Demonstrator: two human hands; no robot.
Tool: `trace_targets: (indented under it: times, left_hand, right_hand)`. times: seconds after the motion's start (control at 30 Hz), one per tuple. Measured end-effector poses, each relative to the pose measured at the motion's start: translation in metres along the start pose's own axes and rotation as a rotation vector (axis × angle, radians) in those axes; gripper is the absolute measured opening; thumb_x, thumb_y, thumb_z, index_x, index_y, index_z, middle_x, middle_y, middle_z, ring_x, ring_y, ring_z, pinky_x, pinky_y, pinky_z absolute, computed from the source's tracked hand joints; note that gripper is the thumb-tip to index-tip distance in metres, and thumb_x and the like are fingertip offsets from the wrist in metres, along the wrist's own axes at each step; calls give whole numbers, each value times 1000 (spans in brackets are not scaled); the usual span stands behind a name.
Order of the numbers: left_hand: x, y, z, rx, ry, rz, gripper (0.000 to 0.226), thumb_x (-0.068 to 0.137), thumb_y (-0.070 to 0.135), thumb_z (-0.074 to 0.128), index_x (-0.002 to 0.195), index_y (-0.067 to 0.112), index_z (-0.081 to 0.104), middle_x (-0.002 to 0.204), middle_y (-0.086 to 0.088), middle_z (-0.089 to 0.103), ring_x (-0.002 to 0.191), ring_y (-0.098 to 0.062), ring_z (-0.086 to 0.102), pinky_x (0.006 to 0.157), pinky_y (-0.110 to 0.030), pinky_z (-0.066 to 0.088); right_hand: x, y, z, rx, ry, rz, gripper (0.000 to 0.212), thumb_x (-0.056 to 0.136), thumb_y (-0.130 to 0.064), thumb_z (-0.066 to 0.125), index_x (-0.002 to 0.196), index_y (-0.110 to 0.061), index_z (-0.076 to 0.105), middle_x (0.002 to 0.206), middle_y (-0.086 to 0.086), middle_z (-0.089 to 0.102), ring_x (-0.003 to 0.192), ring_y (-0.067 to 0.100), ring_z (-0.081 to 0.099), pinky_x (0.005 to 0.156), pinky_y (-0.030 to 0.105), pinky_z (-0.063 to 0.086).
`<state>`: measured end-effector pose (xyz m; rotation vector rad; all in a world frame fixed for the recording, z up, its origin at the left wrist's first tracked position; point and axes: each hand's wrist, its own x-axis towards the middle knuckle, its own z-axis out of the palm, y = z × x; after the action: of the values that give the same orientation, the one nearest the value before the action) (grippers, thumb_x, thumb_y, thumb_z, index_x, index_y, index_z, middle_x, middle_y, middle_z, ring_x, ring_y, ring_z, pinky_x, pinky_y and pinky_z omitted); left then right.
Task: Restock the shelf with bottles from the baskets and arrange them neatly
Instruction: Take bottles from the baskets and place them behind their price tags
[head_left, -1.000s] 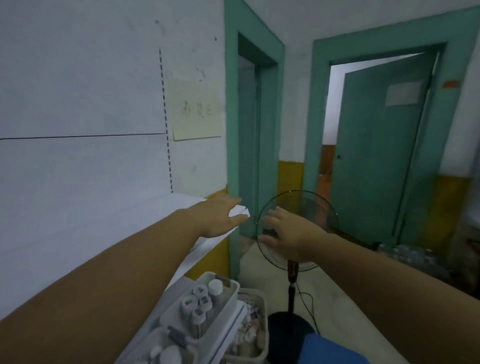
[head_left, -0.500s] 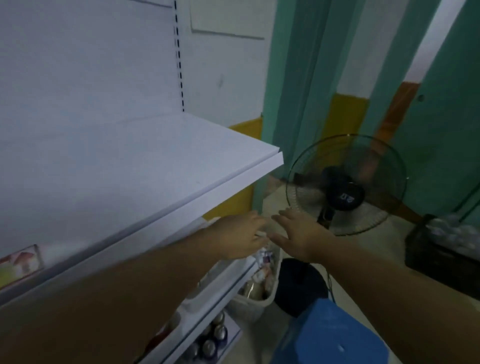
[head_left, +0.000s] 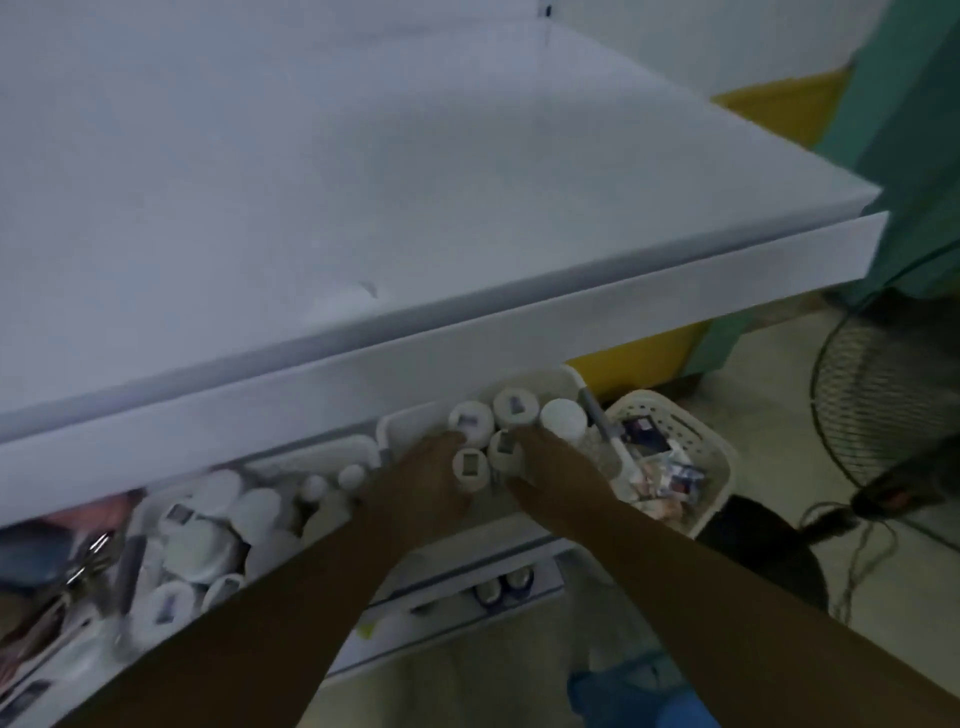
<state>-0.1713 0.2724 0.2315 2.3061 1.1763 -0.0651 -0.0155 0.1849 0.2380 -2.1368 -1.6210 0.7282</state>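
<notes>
Touching round white-capped bottles (head_left: 511, 408) with both hands
Your left hand (head_left: 421, 483) and right hand (head_left: 558, 470) lie among them in a white plastic basket (head_left: 556, 378); grasp cannot be told, dark cap labels unreadable, smooth white shelf (head_left: 415, 208) overhanging

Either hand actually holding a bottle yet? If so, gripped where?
Cannot tell. The left hand and right hand reach in among the white-capped bottles in the basket, flanking two; nothing is lifted, and blur hides any grip.
</notes>
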Motion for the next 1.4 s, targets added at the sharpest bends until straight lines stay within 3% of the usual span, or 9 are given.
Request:
trace_targets:
  times: [0.27, 0.4, 0.57, 0.77, 0.87, 0.93, 1.1, 1.3, 1.4]
  left_hand:
    - [-4, 7, 11, -19, 182, -61, 33, 84, 46, 54, 114, 34, 47, 109, 4, 66, 101, -20, 61, 92, -40, 47]
    - [-5, 9, 6, -56, 148, 7, 36, 89, 37, 53, 122, 24, 52, 122, -1, 61, 111, -20, 57, 97, -40, 45]
    - [-30, 12, -19, -381, 258, -15, 33, 77, 21, 73, 106, 12, 61, 103, -2, 65, 90, -10, 57, 76, -16, 43]
    - [-99, 2, -82, -712, 273, 31, 30, 65, 13, 83, 69, 15, 53, 67, 6, 55, 53, 7, 52, 47, -8, 38]
    - [-150, -7, -109, -813, 267, 9, 31, 69, 11, 80, 73, 14, 49, 66, 1, 53, 54, -1, 51, 49, -13, 39]
    - [-188, -17, -123, -830, 311, -11, 29, 70, 19, 80, 81, 14, 54, 72, 0, 57, 61, -7, 54, 53, -14, 42]
    - [-283, -46, -159, -829, 322, 8, 34, 66, 54, 75, 75, 22, 69, 59, 9, 58, 51, -6, 51, 44, -17, 38]
    - [-372, -54, -214, -1102, 441, 72, 48, 48, 45, 86, 79, 17, 63, 66, -1, 68, 57, -12, 65, 48, -26, 51]
    - [-415, -65, -242, -1257, 373, 135, 16, 75, 23, 71, 86, 14, 64, 73, -4, 72, 64, -15, 70, 50, -25, 53]
  right_hand:
    - [28, 3, 17, 92, 95, 137, 38, 85, -42, 50, 116, -19, 48, 114, 6, 58, 101, 29, 58, 86, 41, 47]
    - [22, 0, 11, 101, 113, 149, 32, 86, -38, 52, 113, -21, 52, 114, 6, 59, 103, 27, 58, 86, 37, 45]
    - [-2, -18, -8, 75, 193, 34, 50, 85, -37, 59, 129, -17, 46, 124, 5, 58, 110, 24, 56, 87, 33, 45]
    - [-46, -89, -30, 467, 303, -8, 27, 77, -26, 73, 100, -18, 61, 89, -2, 64, 83, 16, 62, 74, 29, 52]
    - [-78, -135, -32, 691, 161, -36, 10, 79, -19, 72, 83, -22, 63, 78, -5, 65, 76, 14, 62, 66, 22, 51]
    - [-100, -164, -33, 792, 37, -44, 6, 83, -16, 67, 88, -19, 64, 84, 0, 67, 84, 19, 62, 76, 34, 52]
    - [-147, -243, -24, 1139, -190, -21, 20, 91, -17, 52, 107, -8, 60, 94, 12, 61, 84, 26, 58, 71, 36, 48]
    - [-185, -349, -12, 1257, -285, -44, 45, 90, -39, 51, 115, -3, 61, 100, 20, 65, 87, 33, 61, 78, 42, 49]
    - [-201, -398, -11, 1077, -200, -254, 68, 65, -56, 66, 117, -12, 60, 112, 13, 67, 101, 29, 64, 92, 48, 49]
